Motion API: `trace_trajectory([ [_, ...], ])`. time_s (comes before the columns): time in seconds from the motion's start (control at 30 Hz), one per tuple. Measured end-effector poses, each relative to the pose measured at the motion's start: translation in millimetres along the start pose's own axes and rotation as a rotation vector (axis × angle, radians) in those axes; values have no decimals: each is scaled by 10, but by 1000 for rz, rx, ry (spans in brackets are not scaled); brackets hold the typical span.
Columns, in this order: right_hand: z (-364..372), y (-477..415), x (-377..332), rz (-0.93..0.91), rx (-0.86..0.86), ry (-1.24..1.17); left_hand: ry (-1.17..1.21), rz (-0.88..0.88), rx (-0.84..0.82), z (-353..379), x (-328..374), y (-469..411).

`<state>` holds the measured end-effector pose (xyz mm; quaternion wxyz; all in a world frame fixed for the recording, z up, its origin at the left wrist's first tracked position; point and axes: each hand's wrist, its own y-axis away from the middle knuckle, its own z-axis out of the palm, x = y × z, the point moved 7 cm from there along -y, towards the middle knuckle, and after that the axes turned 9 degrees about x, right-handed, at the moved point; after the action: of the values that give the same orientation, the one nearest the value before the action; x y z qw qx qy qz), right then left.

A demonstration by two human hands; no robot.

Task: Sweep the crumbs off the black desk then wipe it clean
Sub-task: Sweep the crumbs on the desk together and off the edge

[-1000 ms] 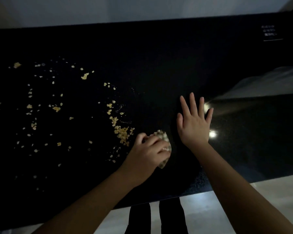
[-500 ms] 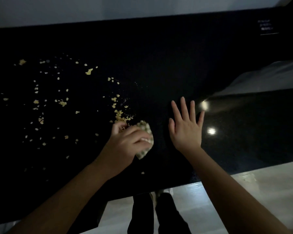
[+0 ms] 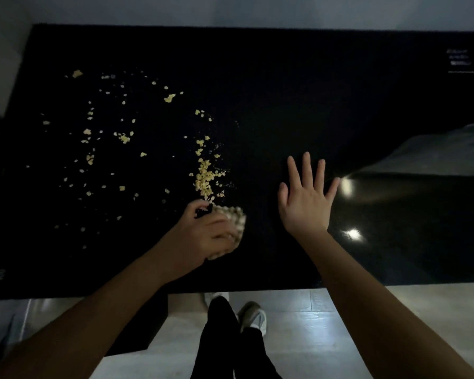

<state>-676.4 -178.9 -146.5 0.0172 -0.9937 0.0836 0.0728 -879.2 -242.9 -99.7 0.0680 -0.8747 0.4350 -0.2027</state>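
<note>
Near the front edge of the glossy black desk (image 3: 285,91), approx. at its middle, a pale, bumpy-textured wad (image 3: 234,218) is gripped by the left hand (image 3: 203,237), w/ the fingers curled over its top. Most of it is hidden under the knuckles, so cloth vs. sponge can't be told in this dim light. The right hand (image 3: 307,206) is spread flat just to the right of it, fingers straight and apart, w/ nothing held.

Pale yellow flaky crumbs (image 3: 204,176) are strewn over the left half of the top. They are thickest in a short ridge just beyond the wad, and thin, scattered bits are seen well out toward the far left corner.

The crumbs are judged light, dry and loose. On so slick a surface they would likely be sent skittering by a fast stroke, and ground into finer bits under hard pressure. Slow, low passes w/ light pressure are therefore called for. The wad is judged soft and squashy, and is best held from above, as now, so a broad lower edge can be dragged along the top. Smears would prob. show plainly on the gloss during wiping.
</note>
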Motion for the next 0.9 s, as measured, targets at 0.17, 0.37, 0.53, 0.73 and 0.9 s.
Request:
trace_trajectory([
  [0.17,-8,-2,-11,-2,1,-1,-51,-141,101,-123,-256,-83],
  [0.37,1,-194,-87,34,-12,28,6,-173,361,-379,-327,-602],
  [0.53,14,-582,-156,122,-14,1,-56,-312,307,-340,-950,-1251],
  [0.73,37,-760,-168,148,17,20,-115,-406,185,-109,-1399,-1755],
  [0.9,50,-769,-154,137,15,36,-110,-507,136,-35,-1464,-1637],
])
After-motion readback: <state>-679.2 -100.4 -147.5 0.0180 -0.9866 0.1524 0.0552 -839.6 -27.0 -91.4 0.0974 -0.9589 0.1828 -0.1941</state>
